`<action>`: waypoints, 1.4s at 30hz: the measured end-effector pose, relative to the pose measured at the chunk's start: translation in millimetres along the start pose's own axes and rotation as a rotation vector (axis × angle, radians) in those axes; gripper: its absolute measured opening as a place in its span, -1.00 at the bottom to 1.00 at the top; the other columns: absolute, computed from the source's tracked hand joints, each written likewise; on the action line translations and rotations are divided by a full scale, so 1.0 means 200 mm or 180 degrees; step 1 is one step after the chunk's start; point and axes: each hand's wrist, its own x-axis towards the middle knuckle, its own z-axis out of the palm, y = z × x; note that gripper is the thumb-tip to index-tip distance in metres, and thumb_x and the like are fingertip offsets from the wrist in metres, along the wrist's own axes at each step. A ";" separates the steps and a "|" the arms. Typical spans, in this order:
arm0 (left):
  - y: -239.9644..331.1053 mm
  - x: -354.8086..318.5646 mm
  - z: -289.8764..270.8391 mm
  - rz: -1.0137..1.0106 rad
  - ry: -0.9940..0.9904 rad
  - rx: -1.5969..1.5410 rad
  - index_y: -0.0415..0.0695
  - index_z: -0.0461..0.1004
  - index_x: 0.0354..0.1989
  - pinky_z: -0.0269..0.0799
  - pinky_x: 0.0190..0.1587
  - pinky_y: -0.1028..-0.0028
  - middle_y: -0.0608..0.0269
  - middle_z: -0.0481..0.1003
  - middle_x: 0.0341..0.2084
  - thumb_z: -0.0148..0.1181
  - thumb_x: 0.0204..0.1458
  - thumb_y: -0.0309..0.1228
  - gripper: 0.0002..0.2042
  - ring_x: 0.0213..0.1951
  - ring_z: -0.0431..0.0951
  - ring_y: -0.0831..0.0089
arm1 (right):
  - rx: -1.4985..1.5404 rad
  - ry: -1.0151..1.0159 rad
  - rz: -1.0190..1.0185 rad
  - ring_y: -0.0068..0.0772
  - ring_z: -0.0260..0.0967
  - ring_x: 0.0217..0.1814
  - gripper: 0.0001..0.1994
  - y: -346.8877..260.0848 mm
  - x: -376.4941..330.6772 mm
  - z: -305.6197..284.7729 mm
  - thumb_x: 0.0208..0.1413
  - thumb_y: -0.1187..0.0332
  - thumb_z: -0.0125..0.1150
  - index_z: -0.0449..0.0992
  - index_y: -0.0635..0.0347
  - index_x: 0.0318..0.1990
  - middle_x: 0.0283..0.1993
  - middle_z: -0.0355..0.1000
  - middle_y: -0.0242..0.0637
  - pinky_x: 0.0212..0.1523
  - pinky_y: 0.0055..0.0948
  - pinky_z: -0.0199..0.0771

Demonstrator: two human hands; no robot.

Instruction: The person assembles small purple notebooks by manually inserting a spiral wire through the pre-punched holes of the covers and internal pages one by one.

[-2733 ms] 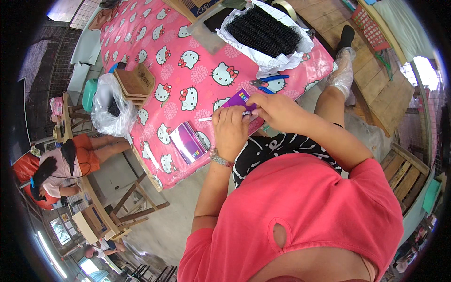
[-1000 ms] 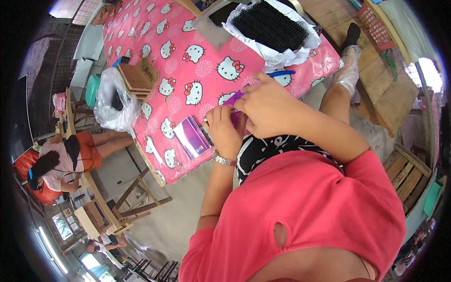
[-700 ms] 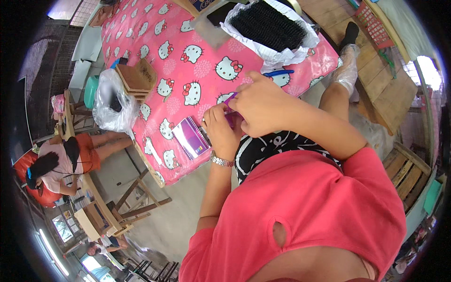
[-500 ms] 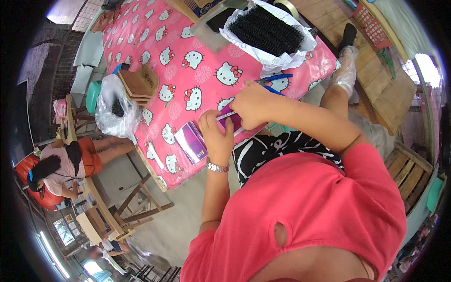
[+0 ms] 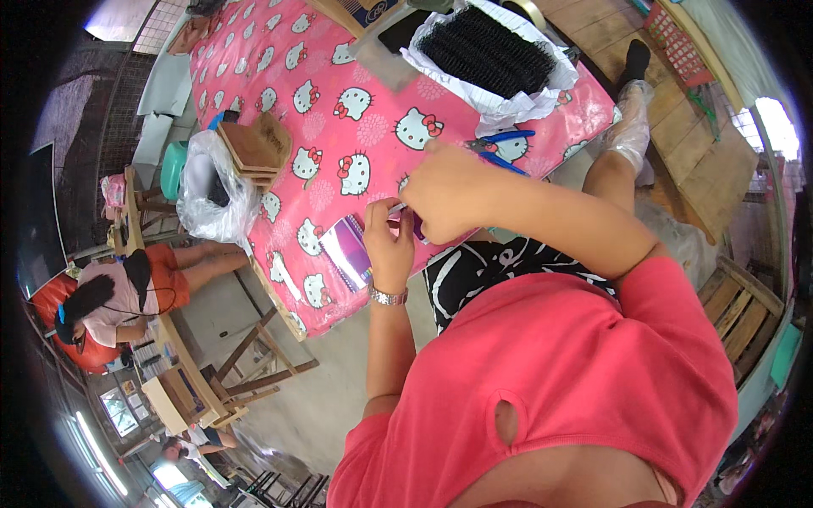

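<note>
At the near edge of the pink table my two hands meet, fingertips close together. My left hand [image 5: 389,250], with a metal watch on its wrist, is closed in a pinch on a small purple-and-white piece [image 5: 398,208]. Its exact kind does not show. My right hand [image 5: 445,190] is curled closed against the same piece, its fingertips hidden behind the knuckles. Beside my left hand lies a purple-and-white spiral notebook [image 5: 345,248], partly under the hand. Blue-handled pliers [image 5: 500,152] rest on the table just beyond my right hand.
Curly black hair bundles [image 5: 487,52] lie on white paper at the far right of the pink-covered table [image 5: 330,127]. Brown cardboard pieces [image 5: 254,146] and a clear plastic bag [image 5: 207,190] sit at its left edge. Another person [image 5: 114,296] is at a wooden bench on the left.
My right hand has turned and drawn in closer to my left fingertips, covering more of the purple piece. My left hand stays nearly in place.
</note>
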 end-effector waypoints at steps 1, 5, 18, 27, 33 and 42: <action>0.01 0.01 0.02 -0.0014 -0.0023 -0.0093 -0.27 0.46 -0.18 0.48 -0.40 0.43 0.05 0.47 -0.22 0.23 0.01 -0.61 -0.81 -0.31 0.54 0.22 | 0.0154 -0.0010 -0.0012 -0.18 0.53 -0.39 -0.80 0.03 0.04 0.10 -0.29 0.24 0.25 0.61 0.12 -0.49 -0.53 0.52 -0.19 0.06 -0.10 0.30; 0.00 0.02 0.02 -0.0153 -0.0043 -0.0130 -0.29 0.44 -0.17 0.50 -0.37 0.42 0.06 0.47 -0.23 0.22 -0.01 -0.64 -0.79 -0.30 0.54 0.25 | -0.0012 0.0123 0.0015 -0.20 0.52 -0.41 -0.82 0.06 0.09 0.11 -0.30 0.25 0.25 0.60 0.12 -0.51 -0.53 0.52 -0.21 0.05 -0.12 0.29; -0.12 -0.03 0.02 0.0071 0.0109 -0.0082 -0.28 0.40 -0.17 0.49 -0.30 0.43 0.09 0.45 -0.27 0.20 -0.08 -0.68 -0.74 -0.30 0.53 0.31 | 0.0154 0.0426 -0.0174 -0.26 0.50 -0.43 -0.86 -0.04 0.05 -0.02 -0.29 0.26 0.28 0.60 0.09 -0.56 -0.56 0.50 -0.24 0.00 -0.15 0.27; -0.10 -0.03 0.05 -0.0289 0.0172 -0.0741 -0.27 0.38 -0.15 0.44 -0.25 0.56 0.27 0.48 -0.35 0.18 0.08 -0.65 -0.81 -0.33 0.49 0.56 | 0.0709 0.1726 -0.0005 0.01 0.44 -0.40 -0.82 0.15 -0.02 0.04 -0.19 0.31 0.22 0.55 0.16 -0.39 -0.52 0.48 -0.16 -0.14 -0.16 0.39; -0.10 -0.06 0.01 -0.0545 0.0206 -0.0680 -0.33 0.38 -0.11 0.45 -0.33 0.59 0.24 0.48 -0.39 0.11 0.20 -0.54 -0.85 -0.42 0.52 0.56 | 0.0867 0.1023 0.0994 0.02 0.46 -0.17 -0.88 0.54 -0.31 0.33 -0.01 0.40 0.10 0.53 0.15 -0.32 -0.28 0.53 -0.13 -0.15 -0.07 0.44; -0.14 -0.09 0.06 -0.0614 0.0673 -0.0572 -0.31 0.42 -0.12 0.46 -0.35 0.55 0.17 0.48 -0.34 0.14 0.21 -0.46 -0.83 -0.43 0.56 0.50 | -0.0187 0.1490 0.1138 0.00 0.26 0.18 -0.39 0.48 -0.38 0.61 -0.05 0.26 0.32 0.31 0.12 0.21 0.11 0.32 -0.09 0.13 -0.14 0.34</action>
